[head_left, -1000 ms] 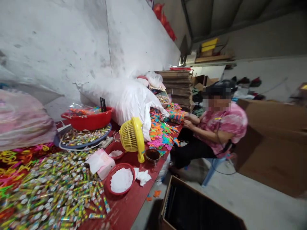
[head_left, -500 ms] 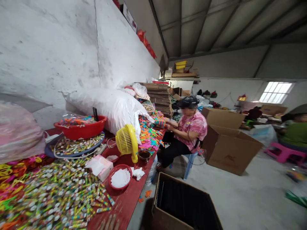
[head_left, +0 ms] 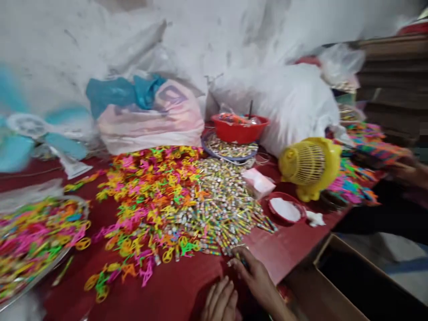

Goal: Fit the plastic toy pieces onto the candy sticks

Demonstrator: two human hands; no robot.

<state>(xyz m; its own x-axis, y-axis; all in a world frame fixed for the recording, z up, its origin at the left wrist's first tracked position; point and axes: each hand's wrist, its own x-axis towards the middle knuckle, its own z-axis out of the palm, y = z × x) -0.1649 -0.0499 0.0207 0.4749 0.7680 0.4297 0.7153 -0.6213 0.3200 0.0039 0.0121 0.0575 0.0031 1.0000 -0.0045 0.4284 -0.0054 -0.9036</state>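
Note:
My right hand (head_left: 256, 274) is at the near edge of a heap of small striped tubes (head_left: 222, 203). Its fingers are curled together; a small bit of something shows between them, too blurred to name. To its left, my left hand (head_left: 220, 299) lies low over the red table (head_left: 167, 292), fingers stretched out and nothing seen in them. Left of the tubes spreads a pile of bright plastic pieces (head_left: 143, 191) in yellow, pink, orange and green, some with ring shapes. A few loose ones lie nearer me.
A tray (head_left: 85, 209) of similar pieces stands left, below a blue-bladed fan (head_left: 31, 127). Behind are a red basin (head_left: 240, 129) and white sacks (head_left: 294, 98). Rightward stand a yellow fan (head_left: 309, 165), a red bowl of white material (head_left: 286, 209), an open carton (head_left: 329, 267) and another person's arm (head_left: 414, 171).
My view has swung left and down, from the room and the co-worker to the table. Both my hands now show; before, only blurred fingers were visible at the bottom edge.

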